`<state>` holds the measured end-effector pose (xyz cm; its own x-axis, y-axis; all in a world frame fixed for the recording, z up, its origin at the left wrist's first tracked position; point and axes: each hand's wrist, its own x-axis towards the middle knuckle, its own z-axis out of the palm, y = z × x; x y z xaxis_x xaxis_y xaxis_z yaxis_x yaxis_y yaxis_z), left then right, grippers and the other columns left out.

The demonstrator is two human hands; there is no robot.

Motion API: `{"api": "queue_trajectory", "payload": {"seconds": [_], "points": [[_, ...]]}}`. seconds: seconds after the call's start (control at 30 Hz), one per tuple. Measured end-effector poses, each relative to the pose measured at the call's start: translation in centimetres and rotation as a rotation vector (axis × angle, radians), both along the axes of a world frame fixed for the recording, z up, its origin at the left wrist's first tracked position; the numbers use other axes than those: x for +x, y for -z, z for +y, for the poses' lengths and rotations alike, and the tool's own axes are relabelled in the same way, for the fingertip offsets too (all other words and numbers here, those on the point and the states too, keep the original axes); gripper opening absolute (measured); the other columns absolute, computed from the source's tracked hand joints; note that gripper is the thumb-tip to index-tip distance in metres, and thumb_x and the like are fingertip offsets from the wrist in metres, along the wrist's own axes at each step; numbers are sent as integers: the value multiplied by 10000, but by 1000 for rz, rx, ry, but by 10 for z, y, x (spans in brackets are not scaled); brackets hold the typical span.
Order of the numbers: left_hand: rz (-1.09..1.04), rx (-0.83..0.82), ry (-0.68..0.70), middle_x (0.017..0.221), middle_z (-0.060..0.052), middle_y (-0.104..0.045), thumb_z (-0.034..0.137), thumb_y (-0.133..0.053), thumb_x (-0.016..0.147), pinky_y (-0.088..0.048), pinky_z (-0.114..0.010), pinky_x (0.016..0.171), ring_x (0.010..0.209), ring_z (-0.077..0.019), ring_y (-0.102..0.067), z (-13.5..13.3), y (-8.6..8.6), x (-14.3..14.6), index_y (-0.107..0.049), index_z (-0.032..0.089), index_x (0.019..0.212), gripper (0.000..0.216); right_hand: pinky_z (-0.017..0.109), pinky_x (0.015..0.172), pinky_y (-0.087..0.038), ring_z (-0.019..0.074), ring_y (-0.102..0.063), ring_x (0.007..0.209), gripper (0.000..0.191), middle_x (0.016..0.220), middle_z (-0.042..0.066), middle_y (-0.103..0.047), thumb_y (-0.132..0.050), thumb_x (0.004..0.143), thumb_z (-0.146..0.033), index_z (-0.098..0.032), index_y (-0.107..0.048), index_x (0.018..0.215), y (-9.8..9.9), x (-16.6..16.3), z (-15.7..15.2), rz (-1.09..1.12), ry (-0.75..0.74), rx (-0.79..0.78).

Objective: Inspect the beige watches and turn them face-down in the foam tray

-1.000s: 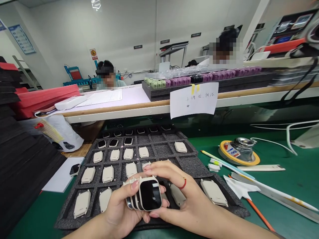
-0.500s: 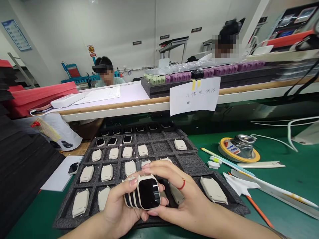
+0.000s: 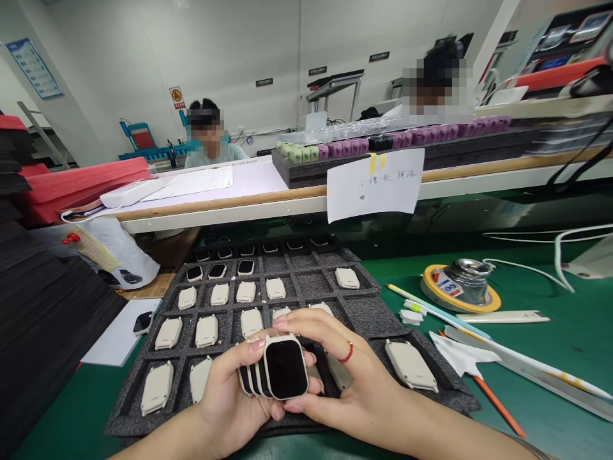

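A row of several smartwatch bodies, cream-framed with black screens, is gripped in my left hand, its thumb on top and its fingers beneath. My right hand closes on the front watch body from the right, fingers over the top edge and thumb at the lower edge. Under both hands lies a dark grey foam tray divided into compartments. Several cream watch bodies lie back side up in it; others at its far left show black screens. My hands hide part of the middle and near compartments.
To the right lie a tape roll with a metal-topped bottle, a white cloth, an orange stick and brushes. A white pad with one watch body and stacked black foam stand left. Two people sit beyond the shelf.
Both hands keep their hold on the watch bodies with hardly any movement. The person at the back left has raised their head slightly. The view has shifted a little.
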<state>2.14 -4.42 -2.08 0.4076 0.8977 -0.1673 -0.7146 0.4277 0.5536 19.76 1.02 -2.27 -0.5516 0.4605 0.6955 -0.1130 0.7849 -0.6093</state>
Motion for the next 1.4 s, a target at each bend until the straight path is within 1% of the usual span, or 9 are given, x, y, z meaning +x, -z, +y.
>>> {"api": "queue_trajectory", "payload": {"seconds": [0.17, 0.33, 0.43, 0.63, 0.77, 0.97, 1.2, 1.4], "points": [[9, 22, -3, 926, -122, -775, 325, -696, 789, -455, -158, 478, 813, -255, -752, -1, -1, 1, -742, 128, 988, 284, 359, 1048, -457, 215, -561, 1197, 624, 1263, 101, -602, -772, 804, -257, -255, -471, 1350, 2, -1, 0, 4, -13, 1], [18, 32, 2, 925, -111, -775, 320, -699, 784, -451, -183, 495, 821, -260, -751, -3, -1, 0, -743, 136, 985, 276, 357, 1021, -479, 221, -567, 1176, 617, 1234, 104, -603, -789, 783, -234, -229, -508, 1331, 2, -1, 0, -5, -21, -20], [27, 23, -5, 920, -108, -776, 315, -706, 776, -453, -188, 494, 817, -261, -752, -3, -1, 0, -748, 139, 966, 263, 369, 1021, -480, 231, -569, 1177, 633, 1237, 104, -606, -799, 772, -229, -239, -508, 1334, 2, -1, -1, -5, -18, -20], [50, 2, -13, 915, -116, -779, 334, -720, 758, -450, -183, 482, 800, -259, -753, -3, -1, 0, -754, 133, 928, 266, 361, 1015, -487, 231, -579, 1168, 615, 1225, 104, -610, -791, 778, -250, -238, -516, 1327, 2, -1, -1, -18, -11, -21], [46, 1, -17, 922, -122, -776, 337, -719, 760, -440, -182, 478, 795, -255, -750, -3, -1, 1, -750, 129, 931, 271, 376, 1005, -498, 240, -589, 1159, 594, 1220, 108, -611, -769, 798, -263, -247, -504, 1330, 1, -1, -1, -27, 1, -20], [46, -12, -18, 912, -119, -772, 331, -727, 752, -443, -186, 492, 768, -231, -741, -2, -2, 1, -749, 127, 925, 268, 371, 1002, -499, 236, -583, 1162, 608, 1223, 101, -611, -780, 784, -247, -251, -507, 1328, 1, -1, -1, -40, 3, -24], [32, -4, -20, 868, -96, -763, 343, -735, 752, -439, -178, 477, 765, -222, -738, -2, -4, 3, -748, 135, 926, 271, 366, 1002, -499, 231, -586, 1163, 597, 1229, 100, -613, -761, 803, -247, -259, -484, 1331, 0, -1, -2, -33, -5, -9], [32, -1, -21, 888, -114, -755, 338, -707, 773, -409, -160, 462, 772, -225, -734, -1, -1, 2, -725, 135, 944, 266, 383, 1004, -500, 241, -588, 1165, 600, 1231, 107, -611, -754, 809, -247, -261, -470, 1337, 1, -1, -2, -30, -1, -3]]}}
